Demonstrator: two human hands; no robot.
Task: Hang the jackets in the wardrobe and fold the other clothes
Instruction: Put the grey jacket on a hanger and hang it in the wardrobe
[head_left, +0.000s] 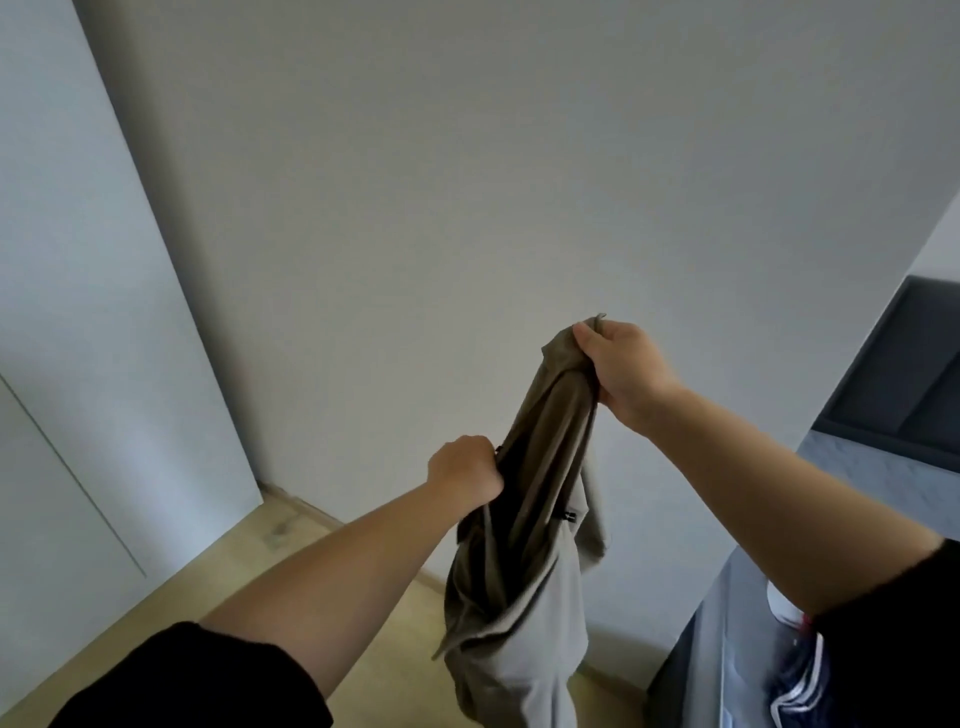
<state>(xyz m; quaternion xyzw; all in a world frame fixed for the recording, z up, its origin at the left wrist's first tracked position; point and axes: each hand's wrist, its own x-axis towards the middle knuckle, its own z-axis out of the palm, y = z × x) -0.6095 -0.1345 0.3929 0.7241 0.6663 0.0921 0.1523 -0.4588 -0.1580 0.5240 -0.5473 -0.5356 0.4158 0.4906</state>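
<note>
In front of the plain grey wall (467, 182), 2 hands hold up a limp khaki-brown fabric garment (524, 571): the right hand (621, 371) clenches its top edge high, the left hand (465, 475) grips a lower fold, probably to shake it open.

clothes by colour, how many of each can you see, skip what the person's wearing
olive-grey garment: 1
white piece: 1
dark blue piece with white stripes: 1
total: 3
A red scrap beside the white piece is too small to count as its own item.
</note>
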